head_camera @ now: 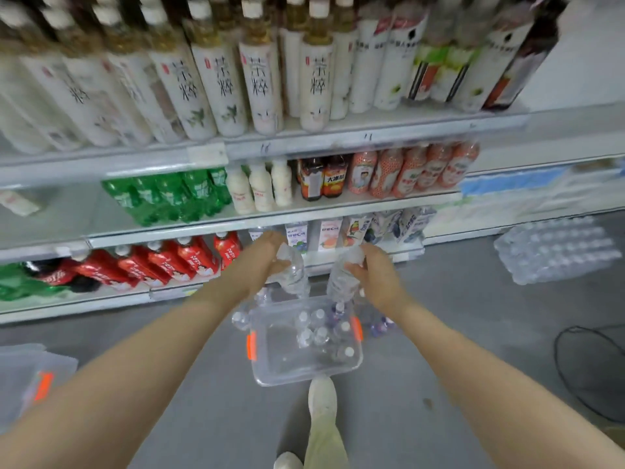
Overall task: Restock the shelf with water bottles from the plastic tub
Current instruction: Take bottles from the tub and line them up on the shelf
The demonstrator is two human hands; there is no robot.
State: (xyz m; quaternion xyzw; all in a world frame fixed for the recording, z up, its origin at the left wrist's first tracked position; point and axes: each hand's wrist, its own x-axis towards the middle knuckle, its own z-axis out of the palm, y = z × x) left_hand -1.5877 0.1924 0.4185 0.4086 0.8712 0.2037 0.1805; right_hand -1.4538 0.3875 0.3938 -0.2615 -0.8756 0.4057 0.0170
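Plastic tub (270, 374): clear, orange latches on both short sides, standing on the grey floor (439, 333) at the centre of view. Contents: a cluster of small capped water bottles (321, 333) packed toward the tub's 1 o'clock corner; the half toward 7 o'clock shows bare bottom. Exact count unclear through blur.

Loose bottles (241, 319): a few on the floor just outside the tub, at its 10 o'clock and 2 o'clock.

Wrapped water pack (554, 253): on the floor at the tub's 2 o'clock, well apart.

Shelf (304, 204): several tiers at 12 o'clock, stocked with tea, green, red and orange drinks.

Second tub (30, 377): at 9 o'clock, partly out of view.

Left hand (270, 252): arm stretched forward, fingers wrapped around the upper part of a clear water bottle (296, 272), held tilted above the tub's far edge.

Right hand (375, 269): arm likewise extended, fingers closed on the top of a second bottle (341, 282), held near upright beside the first, apart from it.

Shoe (321, 397): pale, touching the tub's near edge at 6 o'clock.
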